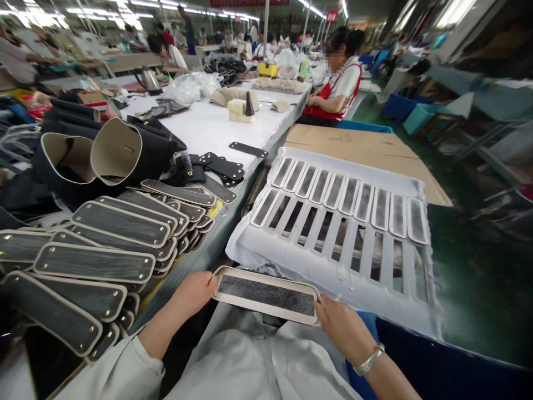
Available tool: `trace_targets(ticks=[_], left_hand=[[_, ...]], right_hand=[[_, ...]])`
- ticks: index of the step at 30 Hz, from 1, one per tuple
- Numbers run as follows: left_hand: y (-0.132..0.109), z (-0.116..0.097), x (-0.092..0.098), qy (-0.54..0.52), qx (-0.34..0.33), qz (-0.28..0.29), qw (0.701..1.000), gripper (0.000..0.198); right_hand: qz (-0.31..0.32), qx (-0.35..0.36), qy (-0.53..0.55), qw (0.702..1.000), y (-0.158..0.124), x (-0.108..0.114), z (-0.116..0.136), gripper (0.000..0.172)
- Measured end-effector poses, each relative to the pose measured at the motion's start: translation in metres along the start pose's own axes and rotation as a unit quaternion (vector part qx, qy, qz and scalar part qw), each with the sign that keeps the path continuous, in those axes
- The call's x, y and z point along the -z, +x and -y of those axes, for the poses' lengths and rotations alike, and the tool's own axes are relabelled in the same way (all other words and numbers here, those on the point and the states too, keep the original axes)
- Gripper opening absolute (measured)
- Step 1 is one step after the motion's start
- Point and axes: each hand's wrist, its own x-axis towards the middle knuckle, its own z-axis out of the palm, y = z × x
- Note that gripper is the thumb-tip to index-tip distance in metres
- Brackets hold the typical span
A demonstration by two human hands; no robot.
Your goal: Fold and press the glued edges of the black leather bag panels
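I hold a flat oblong panel [266, 295], dark in the middle with a cream border, level over my lap. My left hand [195, 290] grips its left end and my right hand [339, 322], with a metal watch at the wrist, grips its right end. Just beyond it stands a white slotted rack [333, 261] with several similar panels [345, 194] laid in its far slots. To my left, a fanned stack of like panels [112, 222] with small studs lies on the worktable.
Rolled black bag bodies with cream lining [112, 153] and black straps [220, 166] lie on the long white table [216, 128]. A cardboard sheet [353, 147] lies behind the rack. A person in a red apron [337, 83] sits further along; blue bins stand at right.
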Motion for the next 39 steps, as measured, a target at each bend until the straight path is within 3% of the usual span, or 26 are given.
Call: trace_targets(ticks=[4,9,13,16,18,20,23,26,29,36,39], left_hand=[[0.006,-0.007,0.005,0.037,0.006,0.001,0.999,0.037],[0.010,-0.006,0.013,0.005,-0.009,0.041,0.999,0.034],[0.010,0.001,0.015,-0.077,-0.003,0.094,0.993,0.046],[0.009,0.008,0.013,-0.221,0.031,0.123,0.967,0.061],[0.006,0.010,0.011,-0.322,0.049,0.117,0.938,0.066],[0.003,0.010,0.008,-0.359,0.055,0.094,0.927,0.067],[-0.002,0.008,0.005,-0.311,0.048,0.065,0.947,0.062],[-0.003,0.003,0.004,-0.131,0.000,0.028,0.991,0.049],[-0.001,-0.001,0.004,0.001,-0.027,0.000,1.000,0.039],[0.000,-0.001,0.002,0.001,-0.050,0.005,0.999,0.042],[-0.002,0.005,0.000,-0.117,-0.029,0.025,0.992,0.048]], right_hand=[[0.007,-0.039,0.009,0.999,-0.001,-0.002,0.003,0.031],[0.012,0.032,-0.029,0.999,-0.001,-0.004,0.001,0.032],[0.000,0.045,0.005,0.999,0.000,-0.005,-0.003,0.035],[-0.007,0.043,0.000,0.999,0.000,-0.007,-0.004,0.036],[-0.003,0.055,-0.023,0.998,0.000,-0.008,-0.005,0.034],[-0.001,0.060,-0.035,0.998,0.000,-0.009,-0.005,0.034],[-0.003,0.056,-0.037,0.998,0.001,-0.010,-0.006,0.034],[-0.002,0.057,-0.048,0.997,0.001,-0.010,-0.006,0.034],[0.002,0.060,-0.048,0.997,0.002,-0.008,-0.006,0.033],[0.020,0.059,-0.060,0.996,0.001,-0.004,-0.004,0.029],[0.019,0.056,-0.059,0.997,0.001,-0.004,-0.004,0.030]])
